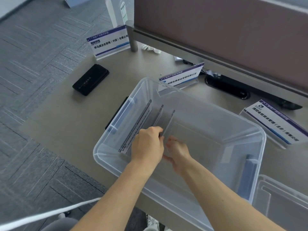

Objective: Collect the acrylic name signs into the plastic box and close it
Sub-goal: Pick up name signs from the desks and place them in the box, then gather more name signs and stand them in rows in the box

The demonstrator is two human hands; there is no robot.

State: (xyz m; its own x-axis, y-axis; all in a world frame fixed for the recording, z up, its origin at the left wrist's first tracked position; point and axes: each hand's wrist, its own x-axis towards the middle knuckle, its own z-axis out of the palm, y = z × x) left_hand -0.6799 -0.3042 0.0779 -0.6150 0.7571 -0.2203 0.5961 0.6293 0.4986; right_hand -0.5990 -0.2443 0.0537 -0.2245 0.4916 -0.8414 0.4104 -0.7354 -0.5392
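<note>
Inside the plastic box, both hands pinched one upright sign: left hand, right hand. Unsupported, it risked toppling. Three signs stood outside the box.

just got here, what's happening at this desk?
A person has both hands inside the clear plastic box, the left hand and right hand setting an acrylic sign upright beside others already in. Three signs remain on the desk. The lid lies off, at the right.
</note>
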